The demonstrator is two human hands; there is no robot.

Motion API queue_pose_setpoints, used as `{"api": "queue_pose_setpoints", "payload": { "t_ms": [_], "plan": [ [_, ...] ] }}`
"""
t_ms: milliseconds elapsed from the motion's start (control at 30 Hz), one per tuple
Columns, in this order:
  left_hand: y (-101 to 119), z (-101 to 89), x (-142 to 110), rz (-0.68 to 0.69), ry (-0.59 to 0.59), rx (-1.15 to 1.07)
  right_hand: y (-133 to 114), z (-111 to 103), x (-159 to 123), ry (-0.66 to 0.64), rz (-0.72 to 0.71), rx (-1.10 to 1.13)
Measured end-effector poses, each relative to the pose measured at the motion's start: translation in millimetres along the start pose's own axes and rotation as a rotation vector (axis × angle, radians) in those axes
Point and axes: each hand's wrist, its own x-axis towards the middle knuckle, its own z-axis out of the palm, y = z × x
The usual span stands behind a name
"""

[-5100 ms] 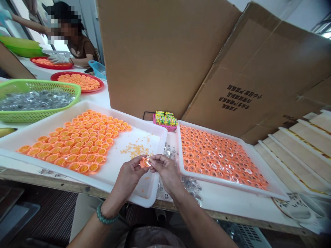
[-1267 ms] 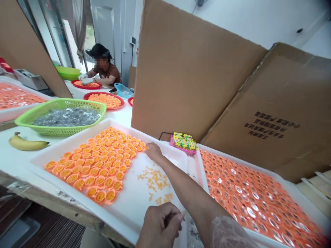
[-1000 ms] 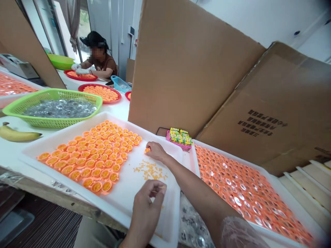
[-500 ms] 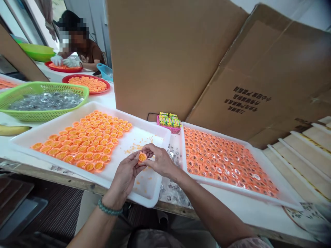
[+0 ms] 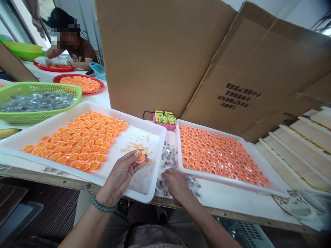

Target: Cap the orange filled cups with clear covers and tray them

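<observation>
My left hand (image 5: 126, 168) pinches a small round orange cup (image 5: 140, 157), tilted with its hollow side partly facing up, over the right end of the left white tray (image 5: 147, 197). Many similar orange cups (image 5: 77, 148) lie in that tray in close rows, and tiny orange bits (image 5: 131, 146) are scattered beside them. My right hand (image 5: 177, 185) is down at a strip of small clear plastic pieces (image 5: 168, 155) between the two trays. Its fingers are drawn together; whatever lies between their tips is hidden. The right white tray (image 5: 217, 179) bears many orange cups with shiny, dark-marked tops (image 5: 219, 156).
A green basket (image 5: 41, 114) of clear pieces stands at left, near a banana (image 5: 9, 133). Behind are a pink basket (image 5: 169, 127) of yellow-green packets and tall cardboard (image 5: 160, 62). Stacked trays (image 5: 292, 148) stand at right. Across the table, a gloved person (image 5: 82, 51) works over a red tray (image 5: 55, 69).
My right hand has left the orange cup and moved right and down to the clear pieces. My left hand keeps the cup, now tilted. The whole view has shifted slightly.
</observation>
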Motion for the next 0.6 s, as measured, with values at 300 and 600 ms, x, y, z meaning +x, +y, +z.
{"api": "queue_pose_setpoints", "payload": {
  "t_ms": [300,600],
  "plan": [
    [0,2.2,-2,0.002,0.064,0.147,10,10,2,0.083,0.131,0.026],
    [-1,2.4,0,0.01,0.094,0.196,7,-4,-1,0.109,0.151,0.046]
  ]
}}
